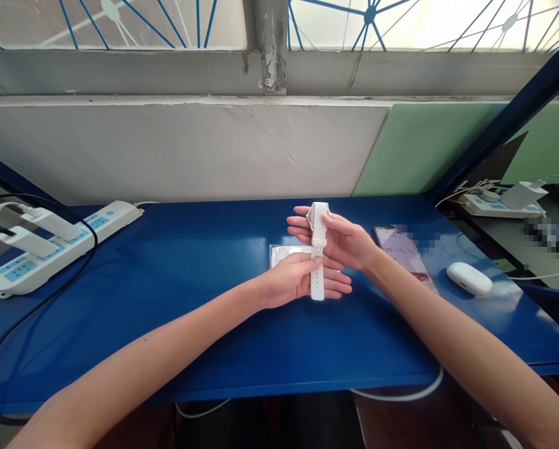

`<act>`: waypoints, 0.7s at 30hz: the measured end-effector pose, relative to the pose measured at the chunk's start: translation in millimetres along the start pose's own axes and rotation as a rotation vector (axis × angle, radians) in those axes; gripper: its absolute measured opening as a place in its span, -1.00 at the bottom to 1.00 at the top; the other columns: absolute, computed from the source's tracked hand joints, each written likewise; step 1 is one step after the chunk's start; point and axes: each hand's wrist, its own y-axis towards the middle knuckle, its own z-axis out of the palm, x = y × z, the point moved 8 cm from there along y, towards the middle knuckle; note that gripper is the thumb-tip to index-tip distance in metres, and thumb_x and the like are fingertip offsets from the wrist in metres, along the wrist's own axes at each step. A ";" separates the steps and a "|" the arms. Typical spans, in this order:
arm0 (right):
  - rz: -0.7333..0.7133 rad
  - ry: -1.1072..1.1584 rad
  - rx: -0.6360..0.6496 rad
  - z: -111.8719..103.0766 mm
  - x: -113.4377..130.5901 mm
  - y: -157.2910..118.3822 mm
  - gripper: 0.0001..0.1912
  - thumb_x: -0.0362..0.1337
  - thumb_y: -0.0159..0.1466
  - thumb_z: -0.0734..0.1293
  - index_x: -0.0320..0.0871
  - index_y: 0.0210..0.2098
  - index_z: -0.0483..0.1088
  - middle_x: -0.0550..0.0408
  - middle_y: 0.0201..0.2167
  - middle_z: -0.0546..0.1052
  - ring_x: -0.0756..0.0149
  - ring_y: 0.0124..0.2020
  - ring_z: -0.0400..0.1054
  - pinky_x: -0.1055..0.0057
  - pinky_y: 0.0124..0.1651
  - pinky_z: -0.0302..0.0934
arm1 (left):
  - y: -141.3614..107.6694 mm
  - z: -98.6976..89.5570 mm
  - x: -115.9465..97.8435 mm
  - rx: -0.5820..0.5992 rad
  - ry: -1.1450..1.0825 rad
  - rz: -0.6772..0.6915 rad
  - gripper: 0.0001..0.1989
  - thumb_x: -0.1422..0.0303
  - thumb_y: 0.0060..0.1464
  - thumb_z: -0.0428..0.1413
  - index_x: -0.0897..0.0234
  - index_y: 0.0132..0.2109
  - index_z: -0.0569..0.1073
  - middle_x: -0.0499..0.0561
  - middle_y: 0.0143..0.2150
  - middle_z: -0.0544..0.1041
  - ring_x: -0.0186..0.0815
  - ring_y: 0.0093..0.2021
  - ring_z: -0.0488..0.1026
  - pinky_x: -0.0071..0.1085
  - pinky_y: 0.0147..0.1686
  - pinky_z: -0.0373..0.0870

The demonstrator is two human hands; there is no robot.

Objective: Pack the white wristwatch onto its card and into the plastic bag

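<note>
Above the middle of the blue table (190, 312) both of my hands hold a white smartwatch (318, 249) upright. My right hand (342, 240) grips its upper part, where the watch body sits between thumb and fingers. My left hand (298, 280) pinches the lower end of the white strap, with fingers behind it. A small clear plastic bag (283, 252) lies on the table just behind my left hand.
A phone (403, 255) with a lit timer screen lies right of my hands, and a white earbud case (469, 278) farther right. A white power strip (59, 243) with plugged adapters and a black cable sits at the left. Another power strip (498, 202) is at the far right.
</note>
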 end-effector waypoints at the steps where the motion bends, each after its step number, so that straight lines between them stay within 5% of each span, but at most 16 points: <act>1: 0.001 -0.008 -0.012 -1.6 0.0 0.4 -0.66 -0.23 0.35 0.18 -0.14 0.07 0.37 0.00 0.07 0.51 0.19 0.10 0.40 0.18 0.27 0.14 | -0.1 0.3 0.5 0.000 -0.001 -0.004 -0.70 0.37 0.36 -0.07 0.49 -0.04 0.48 0.36 -0.08 0.57 -0.07 -0.08 0.57 -0.13 -0.01 0.42; 21: -0.013 -0.025 -0.048 -12.2 -0.7 3.5 -0.68 -0.23 0.37 0.17 -0.11 0.06 0.38 0.02 0.05 0.52 0.21 0.03 0.44 0.22 0.17 0.25 | 1.0 -8.9 -3.1 -0.138 -0.002 0.060 -0.74 0.44 0.32 -0.02 0.55 -0.06 0.50 0.39 -0.03 0.55 0.00 -0.02 0.54 -0.06 0.08 0.37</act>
